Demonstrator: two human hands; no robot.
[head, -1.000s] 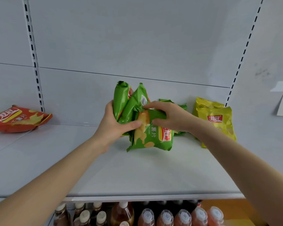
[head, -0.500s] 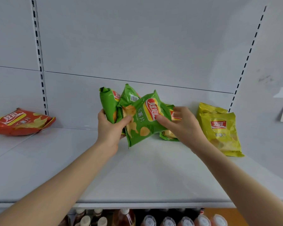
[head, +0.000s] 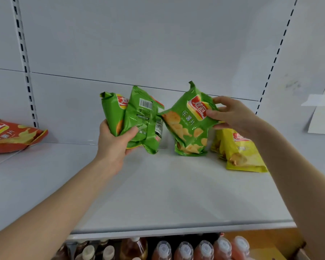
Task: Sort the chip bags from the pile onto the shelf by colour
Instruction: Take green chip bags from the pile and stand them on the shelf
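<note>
Two green bags [head: 131, 121] are sitting gripped in our left hand [head: 114, 145]; our right hand [head: 231, 117] is pinching a third [head: 189, 126] beside the yellow bags [head: 240, 152]. Reds [head: 13, 136] are lying far left; greens remain unplaced on the shelf [head: 158, 194].

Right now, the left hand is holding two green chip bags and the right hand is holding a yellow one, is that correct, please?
Not quite: the bag in the right hand is green, not yellow. The yellow bags lie on the shelf. The left hand does hold two green chip bags, as the head view shows.
</note>
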